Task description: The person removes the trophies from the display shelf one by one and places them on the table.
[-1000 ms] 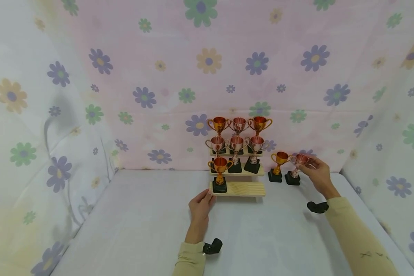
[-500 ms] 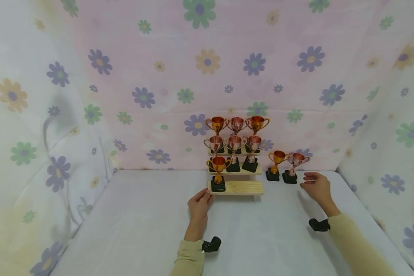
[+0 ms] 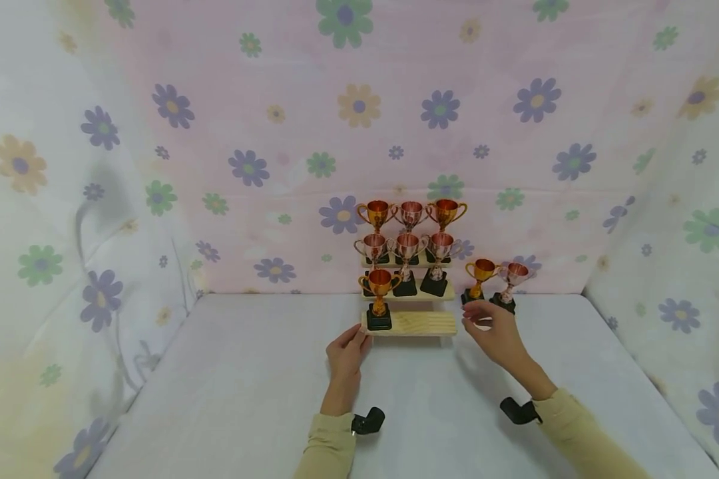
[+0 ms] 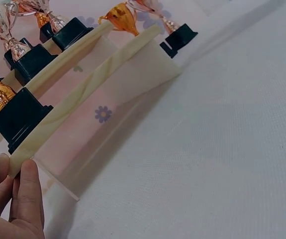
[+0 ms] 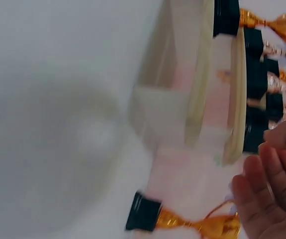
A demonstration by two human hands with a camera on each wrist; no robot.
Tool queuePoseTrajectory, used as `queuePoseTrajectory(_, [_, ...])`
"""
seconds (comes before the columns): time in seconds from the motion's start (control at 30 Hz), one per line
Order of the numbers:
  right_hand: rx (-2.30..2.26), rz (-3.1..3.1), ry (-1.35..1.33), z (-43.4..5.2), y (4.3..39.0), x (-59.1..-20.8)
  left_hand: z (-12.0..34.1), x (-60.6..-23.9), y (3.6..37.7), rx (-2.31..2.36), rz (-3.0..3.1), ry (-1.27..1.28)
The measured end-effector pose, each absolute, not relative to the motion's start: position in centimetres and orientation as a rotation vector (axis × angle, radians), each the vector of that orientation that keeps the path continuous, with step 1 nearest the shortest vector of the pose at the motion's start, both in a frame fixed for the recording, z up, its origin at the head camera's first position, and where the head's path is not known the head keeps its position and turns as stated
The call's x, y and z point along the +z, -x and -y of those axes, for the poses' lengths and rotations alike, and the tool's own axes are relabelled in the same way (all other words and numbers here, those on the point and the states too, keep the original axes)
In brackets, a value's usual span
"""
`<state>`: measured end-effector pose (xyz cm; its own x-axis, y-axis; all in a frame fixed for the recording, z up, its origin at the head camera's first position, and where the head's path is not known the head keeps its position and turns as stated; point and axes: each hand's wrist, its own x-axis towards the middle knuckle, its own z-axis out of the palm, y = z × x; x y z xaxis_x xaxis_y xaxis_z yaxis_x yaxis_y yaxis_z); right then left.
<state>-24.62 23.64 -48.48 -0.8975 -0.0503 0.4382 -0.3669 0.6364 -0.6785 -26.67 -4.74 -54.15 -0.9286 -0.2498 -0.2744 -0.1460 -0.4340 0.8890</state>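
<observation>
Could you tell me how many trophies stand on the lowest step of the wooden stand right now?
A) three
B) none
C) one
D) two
C: a single gold trophy stands at the left end of the lowest step, beside the left hand.

Head high; wrists near wooden stand (image 3: 416, 324)

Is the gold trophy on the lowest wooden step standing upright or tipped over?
Upright. The gold trophy stands on its black base at the left end of the lowest step, cup on top. The left hand touches that step's corner, not the trophy.
</observation>
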Motion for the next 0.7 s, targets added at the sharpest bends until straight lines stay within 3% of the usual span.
queuePoseTrajectory(0.33, [1.182,2.362,-0.645,-17.1,27.9,-46.7,4.7,-54.0,27.0,-2.535,1.632,-0.596])
queuePoseTrajectory(0.7, [1.310,2.323,-0.754,-12.2,30.4,-45.0,4.9,-53.9,26.4,-2.543,1.653,-0.554])
